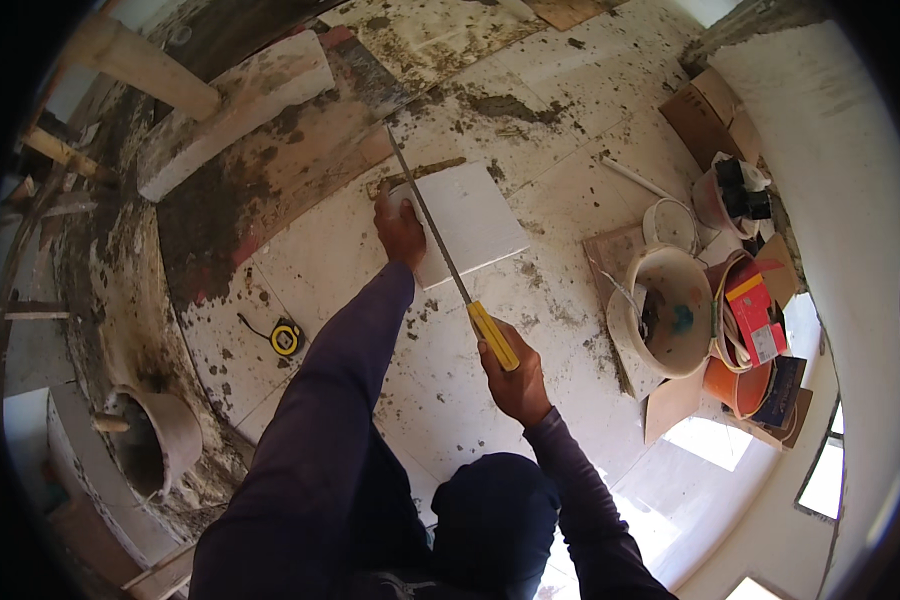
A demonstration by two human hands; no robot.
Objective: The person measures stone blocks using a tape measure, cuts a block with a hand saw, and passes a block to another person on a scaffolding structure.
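Observation:
A white square block (475, 215) lies on the speckled tile floor, with my left hand (400, 228) gripping its left side. My right hand (510, 370) is closed round the yellow handle of a long, thin hand saw (492, 335). The saw's blade runs diagonally over the block's left part, beside my left hand, to beyond its far edge. A yellow tape measure (286, 337) rests on the floor to the left of my left forearm.
Buckets (670, 360), cardboard (695, 115) and a red box (760, 320) crowd the right side beside a pale wall (805, 170). A pale slab (225, 120) and wooden posts (150, 75) stand upper left, and another bucket (175, 430) lower left.

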